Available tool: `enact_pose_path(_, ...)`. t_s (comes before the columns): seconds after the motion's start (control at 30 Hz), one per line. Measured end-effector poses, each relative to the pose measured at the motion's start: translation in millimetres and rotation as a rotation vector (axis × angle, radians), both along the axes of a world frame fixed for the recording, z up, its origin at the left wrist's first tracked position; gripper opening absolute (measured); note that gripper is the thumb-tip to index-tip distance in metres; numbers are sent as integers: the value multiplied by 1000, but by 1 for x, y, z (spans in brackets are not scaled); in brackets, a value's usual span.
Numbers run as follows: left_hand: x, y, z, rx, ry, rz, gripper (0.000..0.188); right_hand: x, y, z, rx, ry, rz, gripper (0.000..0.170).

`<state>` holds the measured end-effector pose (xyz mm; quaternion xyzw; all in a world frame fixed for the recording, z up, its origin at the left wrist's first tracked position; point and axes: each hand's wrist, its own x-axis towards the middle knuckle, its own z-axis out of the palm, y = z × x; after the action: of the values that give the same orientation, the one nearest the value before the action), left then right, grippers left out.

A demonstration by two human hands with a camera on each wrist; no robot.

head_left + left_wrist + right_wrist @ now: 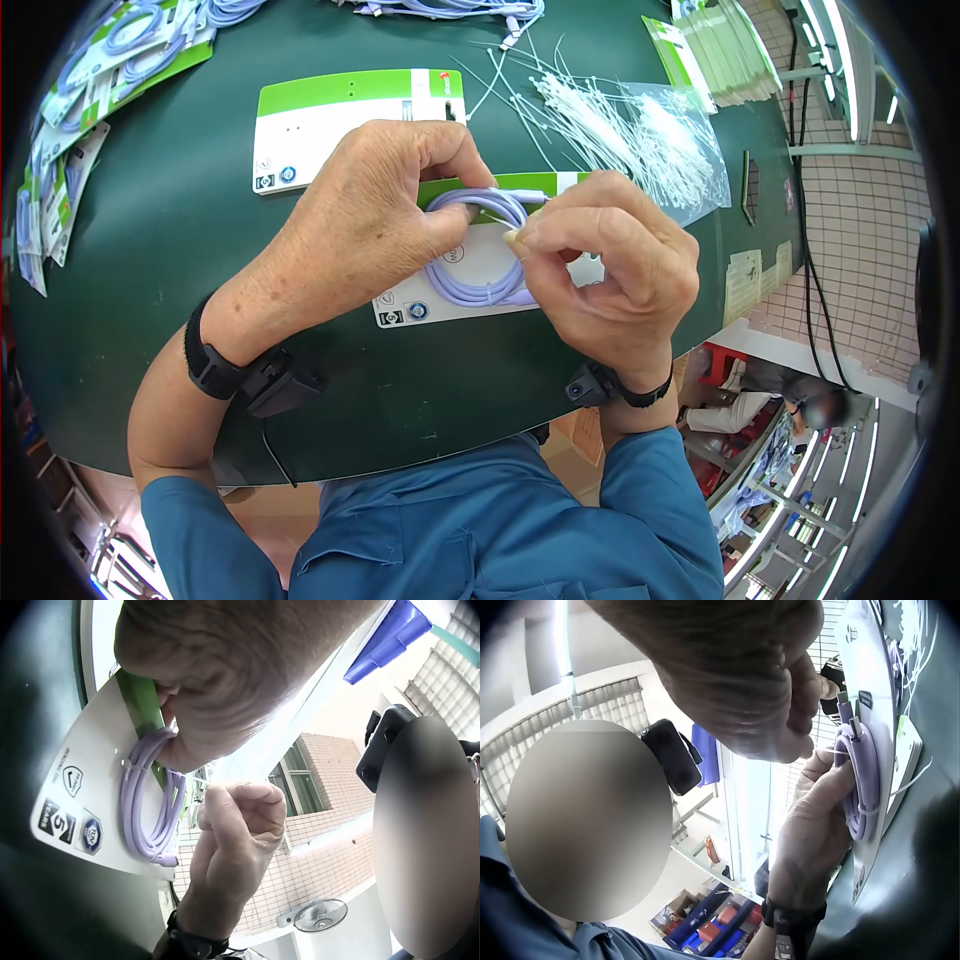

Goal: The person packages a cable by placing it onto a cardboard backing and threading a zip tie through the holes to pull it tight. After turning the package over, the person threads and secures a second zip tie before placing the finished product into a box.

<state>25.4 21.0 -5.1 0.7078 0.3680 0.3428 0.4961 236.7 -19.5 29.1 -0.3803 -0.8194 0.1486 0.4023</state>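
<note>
A coiled lavender cable (462,292) lies against a white and green printed card (400,308) on the table. My left hand (375,205) grips the upper left of the coil, thumb inside the loop and index finger at the card's green top. At the coil's right side, my right hand (630,265) pinches with thumb and index finger. A thin white cable tie (823,751) runs from those fingertips to the coil in the right wrist view. The left wrist view shows the cable's loops (131,806) standing out from the card, with the right hand (232,840) beside them.
Another white and green card (330,115) lies behind the left hand. Loose white cable ties (600,125) spread over a clear plastic bag (705,180) at back right, near a stack of cards (730,55). Carded cables (110,65) pile up at far left; more lavender cables (440,10) lie at the back.
</note>
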Motion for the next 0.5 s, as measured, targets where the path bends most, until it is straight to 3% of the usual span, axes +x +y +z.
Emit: enact_pose_path(0.5,2,0,-1,-15,-115,11,17,0,1,0,63,-46,19,30)
